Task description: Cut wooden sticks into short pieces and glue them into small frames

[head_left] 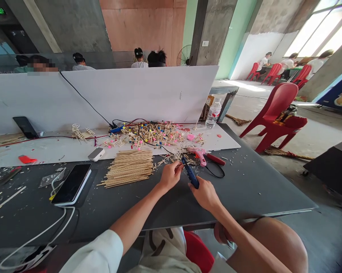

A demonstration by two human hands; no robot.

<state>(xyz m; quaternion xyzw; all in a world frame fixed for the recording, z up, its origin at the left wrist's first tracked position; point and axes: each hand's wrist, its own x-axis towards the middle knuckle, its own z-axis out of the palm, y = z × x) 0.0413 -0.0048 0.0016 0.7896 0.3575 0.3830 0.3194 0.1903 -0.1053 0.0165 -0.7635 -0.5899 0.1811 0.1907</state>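
Observation:
My right hand (206, 193) is wrapped round a slim dark blue hand tool (190, 173), which looks like a utility knife. The tool points forward and to the left, over the black table. Close to its far end, my left hand (171, 175) has its fingertips pinched together. Whatever lies between those fingertips is too small to make out. Left of that hand, a row of thin wooden sticks (129, 168) lies side by side. Short cut stick pieces (175, 156) are scattered just beyond both hands.
A pink glue gun (200, 156) and a red-handled tool (216, 159) lie to the right. Farther back is a heap of stick pieces with coloured balls (156, 134) before a white board (131, 94). A bottle (213, 113) stands right; a phone (71, 184) lies left.

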